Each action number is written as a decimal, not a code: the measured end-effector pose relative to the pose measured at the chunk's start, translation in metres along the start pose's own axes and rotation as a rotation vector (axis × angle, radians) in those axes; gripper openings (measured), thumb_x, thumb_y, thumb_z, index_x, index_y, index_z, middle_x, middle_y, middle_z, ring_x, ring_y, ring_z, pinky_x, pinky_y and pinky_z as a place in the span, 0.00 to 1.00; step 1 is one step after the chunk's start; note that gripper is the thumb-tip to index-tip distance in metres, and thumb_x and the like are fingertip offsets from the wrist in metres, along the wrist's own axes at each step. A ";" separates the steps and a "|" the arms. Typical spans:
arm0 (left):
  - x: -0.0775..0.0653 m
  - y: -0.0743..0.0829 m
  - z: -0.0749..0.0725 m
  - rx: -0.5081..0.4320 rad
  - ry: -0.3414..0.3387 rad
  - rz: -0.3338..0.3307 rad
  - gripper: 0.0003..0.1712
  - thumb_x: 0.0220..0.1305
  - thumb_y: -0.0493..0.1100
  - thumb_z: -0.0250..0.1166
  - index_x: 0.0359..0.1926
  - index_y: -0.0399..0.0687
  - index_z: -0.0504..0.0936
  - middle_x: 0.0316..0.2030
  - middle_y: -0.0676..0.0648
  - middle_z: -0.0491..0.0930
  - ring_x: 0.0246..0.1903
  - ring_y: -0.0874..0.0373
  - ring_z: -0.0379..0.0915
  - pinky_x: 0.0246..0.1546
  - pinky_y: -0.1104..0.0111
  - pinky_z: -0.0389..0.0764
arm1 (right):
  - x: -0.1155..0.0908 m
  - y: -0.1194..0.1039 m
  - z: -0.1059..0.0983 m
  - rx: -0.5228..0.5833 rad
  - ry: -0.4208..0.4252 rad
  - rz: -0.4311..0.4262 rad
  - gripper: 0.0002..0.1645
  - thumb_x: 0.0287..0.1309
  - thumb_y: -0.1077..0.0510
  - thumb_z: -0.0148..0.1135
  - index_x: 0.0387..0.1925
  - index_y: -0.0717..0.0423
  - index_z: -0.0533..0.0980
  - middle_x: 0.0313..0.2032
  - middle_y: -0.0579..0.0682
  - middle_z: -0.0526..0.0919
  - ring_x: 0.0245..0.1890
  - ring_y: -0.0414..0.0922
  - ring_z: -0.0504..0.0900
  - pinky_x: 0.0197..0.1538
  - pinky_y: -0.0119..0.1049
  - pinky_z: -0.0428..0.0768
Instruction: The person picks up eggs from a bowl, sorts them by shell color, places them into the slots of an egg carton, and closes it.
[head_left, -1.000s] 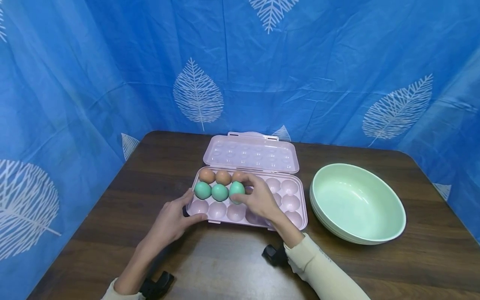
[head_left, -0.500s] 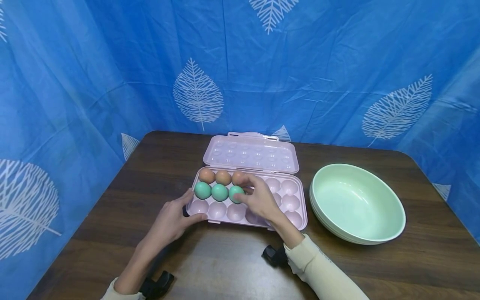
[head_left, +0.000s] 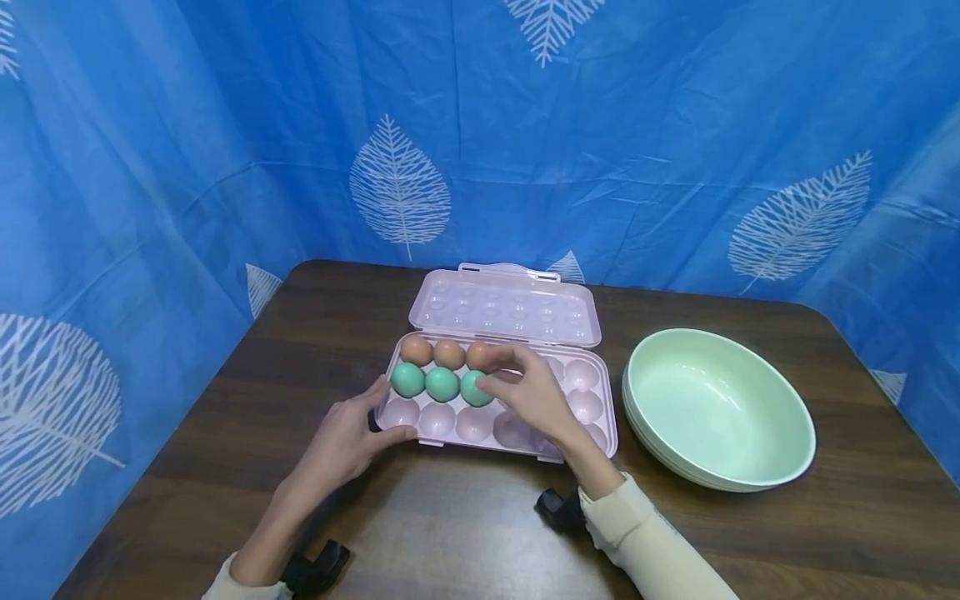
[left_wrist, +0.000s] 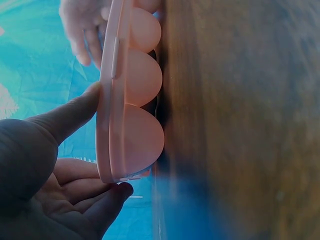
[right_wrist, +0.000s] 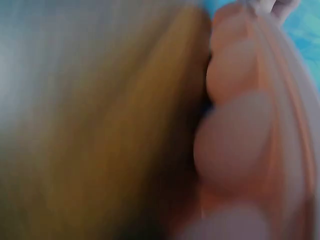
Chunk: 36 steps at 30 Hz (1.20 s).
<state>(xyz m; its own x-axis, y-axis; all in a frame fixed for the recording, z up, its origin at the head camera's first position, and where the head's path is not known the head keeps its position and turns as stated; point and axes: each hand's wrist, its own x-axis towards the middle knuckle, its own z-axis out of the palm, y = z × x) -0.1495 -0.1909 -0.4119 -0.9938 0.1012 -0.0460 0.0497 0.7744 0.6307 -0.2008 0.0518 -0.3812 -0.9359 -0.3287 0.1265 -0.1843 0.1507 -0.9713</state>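
Observation:
A pink plastic egg carton (head_left: 517, 451) lies on the table with its lid (head_left: 504, 307) folded back. Three brown eggs (head_left: 449, 354) fill the left of its back row, and three green eggs (head_left: 442, 384) sit in the row before them. My left hand (head_left: 341, 437) grips the carton's front left corner, thumb along the front edge and fingers at the left end. Over the carton, my right hand (head_left: 536, 396) is at the right side of the rightmost green egg, thumb tip overlapping its edge, fingers bent loosely. The right wrist view is blurred and shows the carton's cup undersides (right_wrist: 235, 145).
A stack of large pale green bowls (head_left: 720, 408) stands on the wooden table (head_left: 450, 533), right of the carton. Behind the table hangs a blue curtain (head_left: 637, 125) with white leaf prints. Several cups (head_left: 474, 425) of the carton's front row hold no eggs.
My right hand has let go of the third green egg, which sits lower in its cup, and has drawn slightly right. The left hand keeps its grip on the carton.

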 end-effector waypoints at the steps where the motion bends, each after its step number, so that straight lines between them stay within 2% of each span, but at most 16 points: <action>1: 0.000 0.000 0.000 0.000 -0.003 -0.002 0.52 0.47 0.60 0.68 0.67 0.41 0.57 0.66 0.41 0.56 0.63 0.44 0.53 0.56 0.52 0.62 | -0.001 -0.003 -0.003 -0.010 0.020 -0.008 0.23 0.51 0.67 0.63 0.48 0.74 0.69 0.47 0.67 0.74 0.50 0.59 0.73 0.56 0.46 0.70; 5: 0.000 0.001 0.000 0.000 -0.006 -0.001 0.52 0.47 0.60 0.68 0.67 0.41 0.57 0.66 0.40 0.55 0.63 0.44 0.53 0.56 0.52 0.62 | 0.000 -0.013 -0.016 -0.038 0.097 -0.040 0.20 0.51 0.67 0.63 0.46 0.73 0.70 0.44 0.64 0.75 0.50 0.59 0.73 0.54 0.45 0.71; 9: 0.000 0.000 0.001 -0.010 -0.002 0.002 0.52 0.47 0.60 0.68 0.67 0.41 0.57 0.66 0.41 0.55 0.63 0.45 0.53 0.56 0.52 0.62 | 0.005 -0.013 -0.032 -0.071 0.130 -0.091 0.22 0.49 0.68 0.65 0.47 0.71 0.70 0.44 0.61 0.75 0.49 0.57 0.73 0.53 0.45 0.73; 15: -0.001 -0.002 0.003 -0.019 -0.005 -0.002 0.52 0.47 0.59 0.69 0.67 0.41 0.57 0.66 0.41 0.55 0.63 0.45 0.53 0.56 0.52 0.62 | 0.024 -0.011 -0.063 -0.094 0.207 -0.155 0.22 0.51 0.64 0.65 0.48 0.68 0.71 0.44 0.58 0.76 0.47 0.50 0.75 0.50 0.35 0.75; 21: 0.000 -0.003 0.001 -0.030 0.016 0.037 0.53 0.46 0.59 0.70 0.67 0.41 0.56 0.66 0.40 0.55 0.62 0.44 0.54 0.54 0.54 0.64 | 0.046 -0.024 -0.093 -0.095 0.274 -0.128 0.23 0.52 0.64 0.64 0.49 0.68 0.71 0.46 0.56 0.77 0.47 0.47 0.75 0.49 0.32 0.75; 25: 0.001 -0.003 0.002 -0.024 0.023 0.038 0.54 0.45 0.59 0.70 0.67 0.41 0.56 0.66 0.40 0.55 0.62 0.44 0.54 0.54 0.54 0.65 | 0.067 -0.019 -0.106 -0.117 0.318 -0.057 0.24 0.53 0.62 0.63 0.51 0.67 0.70 0.48 0.58 0.75 0.49 0.48 0.74 0.52 0.36 0.73; 28: 0.000 -0.004 0.003 -0.023 0.007 0.013 0.54 0.45 0.60 0.70 0.67 0.41 0.56 0.66 0.41 0.55 0.63 0.44 0.54 0.54 0.54 0.65 | 0.089 0.015 -0.119 -0.173 0.360 0.056 0.29 0.54 0.52 0.64 0.54 0.61 0.69 0.50 0.56 0.74 0.51 0.49 0.72 0.55 0.41 0.71; 33: 0.000 -0.004 0.003 -0.024 -0.004 0.008 0.54 0.45 0.61 0.69 0.67 0.40 0.56 0.66 0.41 0.55 0.63 0.44 0.53 0.55 0.54 0.63 | 0.132 0.110 -0.154 -0.381 0.395 0.233 0.42 0.47 0.32 0.61 0.62 0.45 0.64 0.59 0.48 0.67 0.58 0.48 0.66 0.56 0.48 0.68; 36: 0.001 -0.003 0.001 -0.024 0.002 0.010 0.54 0.45 0.60 0.69 0.67 0.40 0.57 0.66 0.40 0.55 0.63 0.44 0.53 0.55 0.53 0.63 | 0.143 0.141 -0.167 -0.439 0.404 0.277 0.46 0.47 0.32 0.60 0.65 0.45 0.60 0.63 0.50 0.62 0.61 0.52 0.62 0.56 0.52 0.66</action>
<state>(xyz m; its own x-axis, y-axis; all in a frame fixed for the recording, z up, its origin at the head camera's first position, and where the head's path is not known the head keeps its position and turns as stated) -0.1501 -0.1926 -0.4152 -0.9934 0.1081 -0.0383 0.0575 0.7583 0.6494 -0.4107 0.1815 -0.4665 -0.9896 0.1402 0.0322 0.0548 0.5742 -0.8169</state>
